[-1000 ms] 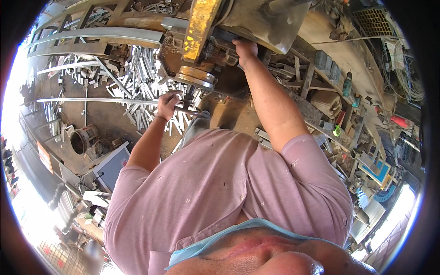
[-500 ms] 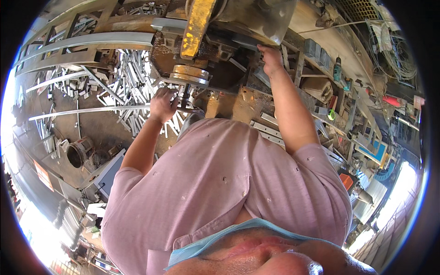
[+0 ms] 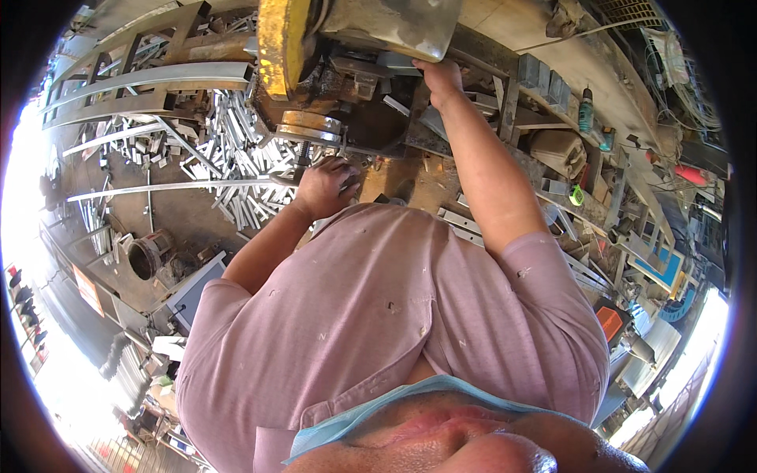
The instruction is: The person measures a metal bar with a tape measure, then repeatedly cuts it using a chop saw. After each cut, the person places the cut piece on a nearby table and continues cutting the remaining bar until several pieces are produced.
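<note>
My left hand [image 3: 325,188] is curled round the crank handle [image 3: 347,184] of a machine's clamp screw, its fingers covering most of it. Just beyond stands a rusty round clamp part [image 3: 309,126] with a threaded screw under it. Above rises the machine's worn yellow arm [image 3: 281,47], beside a grey metal guard [image 3: 394,27]. Stretched forward, my right hand [image 3: 441,80] has its fingers closed at the end of a grey metal bar [image 3: 398,61] below the guard. The guard's edge partly hides those fingertips.
Cut metal pieces [image 3: 236,150] lie heaped on the floor at left, near a long metal strip [image 3: 169,189] and a bucket [image 3: 148,256]. A galvanised length [image 3: 150,76] rests on a rusty frame. At right are grey blocks [image 3: 542,80] and a green bottle [image 3: 586,112].
My left hand has moved right, onto the crank handle. My right hand has shifted left and slightly away. The machine appears farther left in the picture.
</note>
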Demonstrator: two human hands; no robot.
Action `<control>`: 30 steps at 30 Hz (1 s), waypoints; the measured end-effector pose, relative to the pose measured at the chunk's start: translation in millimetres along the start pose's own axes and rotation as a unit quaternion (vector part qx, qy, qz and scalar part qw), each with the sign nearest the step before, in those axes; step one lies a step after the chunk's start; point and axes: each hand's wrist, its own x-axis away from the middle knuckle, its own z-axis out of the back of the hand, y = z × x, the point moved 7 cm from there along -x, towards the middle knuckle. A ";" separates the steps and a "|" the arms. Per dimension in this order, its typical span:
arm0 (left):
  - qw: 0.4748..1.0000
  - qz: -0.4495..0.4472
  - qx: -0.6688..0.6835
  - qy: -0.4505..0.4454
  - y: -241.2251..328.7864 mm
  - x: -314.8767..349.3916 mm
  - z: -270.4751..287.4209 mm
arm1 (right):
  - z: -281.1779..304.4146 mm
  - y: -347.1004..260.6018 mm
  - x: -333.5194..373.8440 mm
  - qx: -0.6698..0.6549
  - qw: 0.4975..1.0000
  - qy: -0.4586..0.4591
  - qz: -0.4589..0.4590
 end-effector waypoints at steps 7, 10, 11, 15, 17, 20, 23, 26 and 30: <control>0.989 0.069 0.114 0.063 26.3 -14.2 5.6 | 71.8 -11.6 28.9 -0.130 0.991 -0.042 0.005; 0.975 0.139 0.150 0.088 28.8 -28.5 11.2 | 95.1 -2.0 54.1 -0.179 0.976 -0.089 -0.082; 0.956 0.145 0.228 0.114 31.1 -33.8 14.9 | 95.9 0.1 64.1 -0.200 0.965 -0.128 -0.108; 0.850 0.203 0.475 0.104 43.4 -56.0 13.0 | 87.8 15.1 110.8 -0.323 0.898 -0.214 -0.208; 0.792 0.167 0.576 0.116 57.7 -68.1 16.3 | 72.9 19.7 132.7 -0.350 0.861 -0.286 -0.234; 0.718 0.126 0.662 0.174 69.6 -81.0 23.0 | 53.9 27.5 155.8 -0.372 0.821 -0.355 -0.248; 0.679 0.104 0.699 0.198 71.3 -80.1 29.1 | 55.5 23.0 155.8 -0.274 0.872 -0.371 -0.165; 0.659 0.107 0.715 0.207 67.9 -72.7 33.8 | 76.6 -12.2 148.4 -0.056 0.939 -0.338 0.038; 0.662 0.111 0.709 0.215 67.4 -64.4 44.5 | 78.7 -60.4 180.1 0.002 0.930 -0.318 0.184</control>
